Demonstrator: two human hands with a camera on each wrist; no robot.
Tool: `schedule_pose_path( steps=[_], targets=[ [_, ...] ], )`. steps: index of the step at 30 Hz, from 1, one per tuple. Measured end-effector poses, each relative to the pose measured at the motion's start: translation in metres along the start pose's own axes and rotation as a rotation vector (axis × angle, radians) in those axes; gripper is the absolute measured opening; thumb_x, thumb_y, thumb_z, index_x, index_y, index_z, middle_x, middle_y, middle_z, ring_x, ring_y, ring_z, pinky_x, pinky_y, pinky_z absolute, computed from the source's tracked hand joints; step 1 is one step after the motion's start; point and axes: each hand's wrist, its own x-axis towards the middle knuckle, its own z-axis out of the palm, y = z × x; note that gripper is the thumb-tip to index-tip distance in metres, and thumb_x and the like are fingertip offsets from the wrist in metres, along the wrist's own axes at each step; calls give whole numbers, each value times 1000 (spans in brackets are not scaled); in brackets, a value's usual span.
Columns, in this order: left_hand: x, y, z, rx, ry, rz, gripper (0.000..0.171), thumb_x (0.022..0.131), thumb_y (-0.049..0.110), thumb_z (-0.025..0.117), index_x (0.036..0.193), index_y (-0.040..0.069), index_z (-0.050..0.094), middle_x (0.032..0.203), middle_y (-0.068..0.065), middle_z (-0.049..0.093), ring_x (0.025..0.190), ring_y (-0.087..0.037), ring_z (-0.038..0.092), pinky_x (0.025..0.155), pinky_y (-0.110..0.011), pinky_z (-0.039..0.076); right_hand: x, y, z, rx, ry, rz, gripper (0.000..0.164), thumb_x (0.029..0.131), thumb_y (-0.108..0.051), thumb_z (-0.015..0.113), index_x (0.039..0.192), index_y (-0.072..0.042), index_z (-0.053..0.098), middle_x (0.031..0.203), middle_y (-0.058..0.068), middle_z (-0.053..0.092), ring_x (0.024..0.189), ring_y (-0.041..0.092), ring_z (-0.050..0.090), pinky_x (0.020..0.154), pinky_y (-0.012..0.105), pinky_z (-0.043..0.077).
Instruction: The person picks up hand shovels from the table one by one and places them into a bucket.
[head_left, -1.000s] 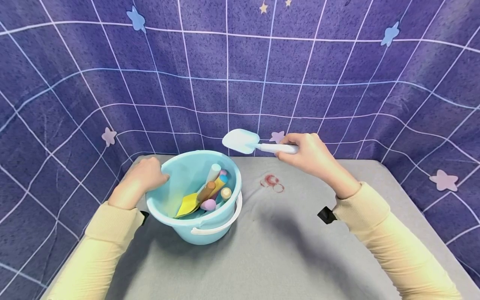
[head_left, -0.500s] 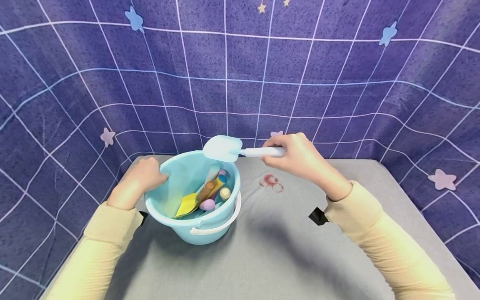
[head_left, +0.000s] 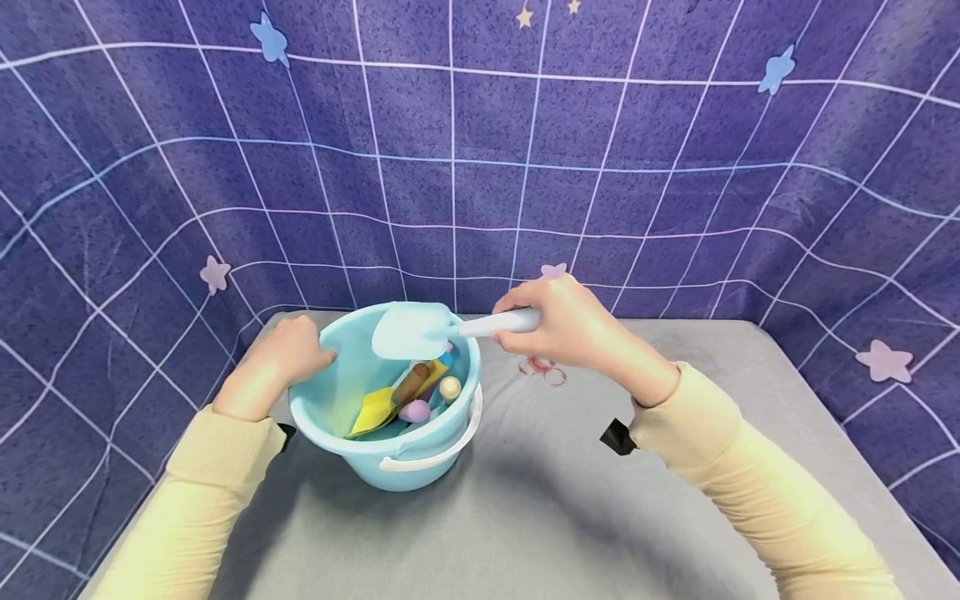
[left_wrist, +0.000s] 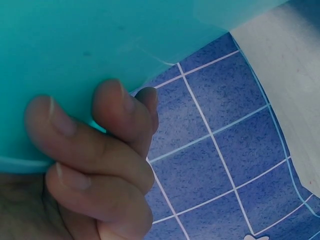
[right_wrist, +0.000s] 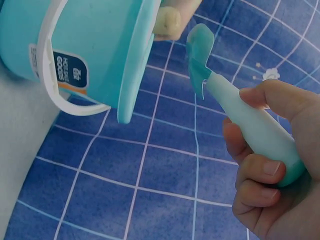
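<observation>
A light blue bucket (head_left: 397,477) stands on the grey surface, its white handle (head_left: 435,460) hanging down the front right side. My left hand (head_left: 288,354) grips the bucket's left rim; the left wrist view shows its curled fingers (left_wrist: 110,155) against the bucket wall. In my right hand (head_left: 566,325) is a toy shovel, held by its white handle. The shovel's pale blue blade (head_left: 411,331) hangs over the bucket opening, pointing left. Inside the bucket lie a yellow blade (head_left: 377,408), a brown rod-like handle (head_left: 412,382), a pink rounded end (head_left: 415,410) and a cream round-ended piece (head_left: 450,387).
Purple cloth (head_left: 487,192) with white grid lines and stars rises behind and on both sides. Red ring-shaped marks (head_left: 553,377) show on the grey surface (head_left: 525,517), right of the bucket. A black piece (head_left: 618,437) sticks out by the right cuff.
My right hand has moved left and slightly down, bringing the shovel blade from beside the bucket to over its opening. My left hand has stayed on the rim.
</observation>
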Motion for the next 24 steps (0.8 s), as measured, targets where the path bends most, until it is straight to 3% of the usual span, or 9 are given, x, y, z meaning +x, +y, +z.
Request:
schedule_pose_path(
  steps=[3,6,11,24],
  targets=[
    [1,-1,1,0,4,3,26,82,22,57,63,4,52,62,-8,50,58,-23,52,52,-33,43,1,-4,5,-11,-2,-26,13,77,-20,69,89,-17,72,70,-11,59,40,0,50,74,29,49],
    [1,-1,1,-1,-1,0,27,82,22,58,64,4,53,62,-8,51,58,-23,52,52,-33,43,3,-7,11,-44,8,-54,15,75,-22,70,89,-17,73,77,-9,58,53,1,52,53,24,45],
    [1,-1,0,8,7,5,27,83,22,58,63,5,53,61,-8,51,57,-23,52,52,-33,43,5,-13,21,-57,17,-102,15,74,-23,72,88,-18,73,78,-10,59,66,5,51,60,23,44],
    [2,-2,2,3,9,8,28,83,22,58,62,6,51,61,-7,49,57,-22,50,51,-31,40,4,-23,43,-74,-37,-172,19,74,-28,73,90,-19,73,86,-10,62,68,4,54,60,18,44]
  ],
)
